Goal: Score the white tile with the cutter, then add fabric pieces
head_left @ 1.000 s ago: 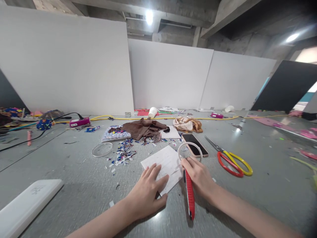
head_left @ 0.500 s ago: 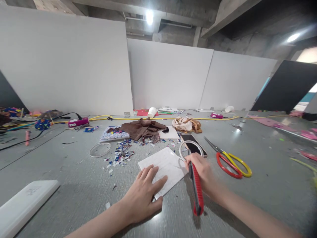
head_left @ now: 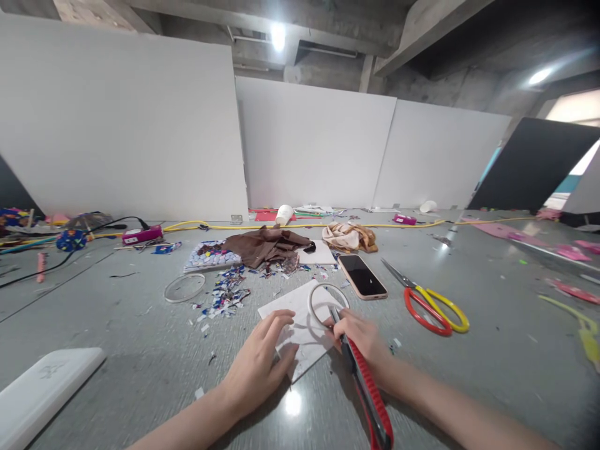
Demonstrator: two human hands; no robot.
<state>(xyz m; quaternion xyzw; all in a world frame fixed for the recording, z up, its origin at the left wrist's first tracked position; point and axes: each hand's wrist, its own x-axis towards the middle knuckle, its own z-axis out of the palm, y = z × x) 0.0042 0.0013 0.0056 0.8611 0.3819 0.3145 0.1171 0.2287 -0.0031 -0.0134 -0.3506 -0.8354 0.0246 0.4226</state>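
1. Writing: none readable. White pad (head_left: 44,389) at near left of the desk (head_left: 492,350) is showing a faint emblem, too small to make out; phone (head_left: 362,275) screen is lying dark.
2. Left hand (head_left: 259,365) is lying palm-down w/ fingers spread, pressing the near part of the white card (head_left: 290,309); not clenched, nothing gripped.
3. Right hand (head_left: 360,337) is clenching a red utility knife (head_left: 368,390): handle is running back toward the wearer, tip is pointing at the card by the ring's near edge. Blade too small to tell.
4. Clear ring (head_left: 328,304) is lying on the card's far right part, just ahead of the right fingers; touching or not, can't tell.
5. Card is sitting flat on the desk, centre-front, between both hands.
6. Around: phone just beyond the ring; red/yellow scissors (head_left: 434,304) lying right of it, apart from the hand; second clear ring (head_left: 184,287) lying to the left; coloured paper scraps (head_left: 226,291) scattered between it and the card.
7. Further back: brown cloth (head_left: 267,244) over a mosaic-like sheet (head_left: 212,255), beige cloth (head_left: 349,237), paper cup (head_left: 284,214) on its side, yellow cable (head_left: 309,225) running along white partition boards (head_left: 140,125).
8. Nothing is blocking the card except the two hands & the ring on it.
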